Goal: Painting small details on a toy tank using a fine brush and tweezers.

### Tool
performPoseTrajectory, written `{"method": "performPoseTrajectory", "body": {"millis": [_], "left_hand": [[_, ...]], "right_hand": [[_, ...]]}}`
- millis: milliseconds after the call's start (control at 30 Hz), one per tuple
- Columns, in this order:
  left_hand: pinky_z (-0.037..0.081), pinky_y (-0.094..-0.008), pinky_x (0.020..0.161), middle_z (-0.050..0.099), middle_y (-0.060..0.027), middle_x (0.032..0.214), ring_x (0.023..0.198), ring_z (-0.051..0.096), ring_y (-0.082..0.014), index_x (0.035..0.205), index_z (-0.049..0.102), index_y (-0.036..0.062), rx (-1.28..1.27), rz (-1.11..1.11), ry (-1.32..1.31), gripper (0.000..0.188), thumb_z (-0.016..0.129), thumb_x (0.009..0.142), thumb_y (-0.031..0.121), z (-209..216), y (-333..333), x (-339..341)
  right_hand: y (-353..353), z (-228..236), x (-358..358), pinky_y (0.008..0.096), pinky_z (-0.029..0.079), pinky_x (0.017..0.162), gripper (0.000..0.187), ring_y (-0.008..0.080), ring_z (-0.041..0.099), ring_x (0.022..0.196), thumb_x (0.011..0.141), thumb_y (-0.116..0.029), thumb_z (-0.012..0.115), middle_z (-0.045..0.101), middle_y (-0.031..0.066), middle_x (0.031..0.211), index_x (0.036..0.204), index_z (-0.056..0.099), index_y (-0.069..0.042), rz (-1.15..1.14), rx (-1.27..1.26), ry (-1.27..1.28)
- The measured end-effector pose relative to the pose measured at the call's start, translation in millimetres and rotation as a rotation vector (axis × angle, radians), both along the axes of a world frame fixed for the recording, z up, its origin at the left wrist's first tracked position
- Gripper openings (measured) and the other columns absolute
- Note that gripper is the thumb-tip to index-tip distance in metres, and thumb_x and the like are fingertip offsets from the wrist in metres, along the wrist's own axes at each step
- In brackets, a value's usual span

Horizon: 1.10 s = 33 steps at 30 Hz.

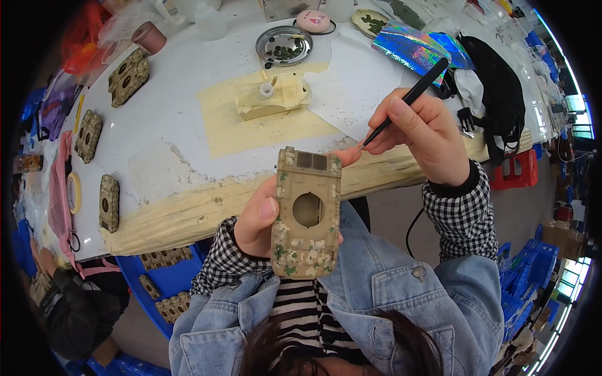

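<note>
My left hand (256,218) grips a tan model tank hull (305,241) from its left side and from behind. The hull has a round opening in its middle, a dark grille at its far end and green, brown and cream camouflage squares, densest at the near end. Black tweezers (414,94) are pinched in my right hand (436,128), tilted with their tips down to the left. Those tips meet or nearly meet my left index fingertip, which sticks out past the hull's far right corner. Anything between the tips is too small to make out.
Camouflaged hulls (109,203) stand along the table's left side; more lie in a blue tray (139,279) below. Ahead are a tape-covered block (276,100) and a metal plate (283,45) of dark green bits. A black bag (495,88) lies right. Another person's sleeve (81,307) shows lower left.
</note>
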<state>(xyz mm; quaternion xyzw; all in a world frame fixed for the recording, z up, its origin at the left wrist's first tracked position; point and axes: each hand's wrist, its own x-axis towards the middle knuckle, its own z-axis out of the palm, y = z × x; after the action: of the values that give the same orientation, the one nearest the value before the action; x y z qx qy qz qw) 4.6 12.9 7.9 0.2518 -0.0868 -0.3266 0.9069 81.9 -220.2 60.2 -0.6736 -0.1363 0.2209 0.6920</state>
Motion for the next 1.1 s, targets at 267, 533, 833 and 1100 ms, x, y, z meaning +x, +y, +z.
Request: {"method": "performPoseTrajectory", "body": {"millis": [267, 533, 833, 1100], "left_hand": [[0.051, -0.0402, 0.088, 0.027, -0.0218, 0.144, 0.123, 0.042, -0.0260, 0.139, 0.024, -0.0033, -0.255, 0.058, 0.029, 0.074, 0.043, 0.089, 0.048, -4.5, -7.0, 5.4], [0.045, -0.0376, 0.098, 0.038, -0.0173, 0.137, 0.115, 0.051, -0.0260, 0.139, 0.024, -0.0006, -0.525, 0.121, 0.267, 0.063, 0.028, 0.097, 0.046, -3.6, -8.0, 0.8], [0.049, -0.0356, 0.094, 0.038, -0.0143, 0.138, 0.108, 0.056, -0.0278, 0.136, 0.030, 0.0005, -0.616, 0.094, 0.306, 0.057, 0.029, 0.098, 0.043, -5.4, -2.7, -8.2], [0.051, -0.0378, 0.095, 0.031, -0.0246, 0.134, 0.109, 0.053, -0.0329, 0.137, 0.025, -0.0018, -0.732, 0.046, 0.371, 0.064, 0.033, 0.096, 0.047, -7.0, -2.7, -11.5]], "right_hand": [[9.8, 8.1, -12.6, 0.0251, 0.055, 0.069, 0.033, 0.0161, 0.067, 0.077, 0.097, -0.025, 0.045, 0.064, 0.0108, 0.083, 0.093, 0.058, 0.005, -0.112, 0.061, -0.209], [36.4, 22.6, -36.3, 0.0251, 0.053, 0.072, 0.022, 0.0162, 0.064, 0.079, 0.095, -0.014, 0.049, 0.062, 0.0128, 0.088, 0.094, 0.059, 0.006, -0.018, 0.235, -0.560], [53.3, 28.7, -31.9, 0.0256, 0.048, 0.071, 0.018, 0.0143, 0.060, 0.078, 0.093, -0.011, 0.051, 0.062, 0.0091, 0.086, 0.093, 0.061, 0.005, 0.124, 0.122, -0.574], [58.7, 28.9, -29.2, 0.0235, 0.048, 0.069, 0.017, 0.0118, 0.060, 0.077, 0.094, -0.011, 0.051, 0.063, 0.0076, 0.084, 0.093, 0.060, 0.004, 0.173, 0.166, -0.503]]}}
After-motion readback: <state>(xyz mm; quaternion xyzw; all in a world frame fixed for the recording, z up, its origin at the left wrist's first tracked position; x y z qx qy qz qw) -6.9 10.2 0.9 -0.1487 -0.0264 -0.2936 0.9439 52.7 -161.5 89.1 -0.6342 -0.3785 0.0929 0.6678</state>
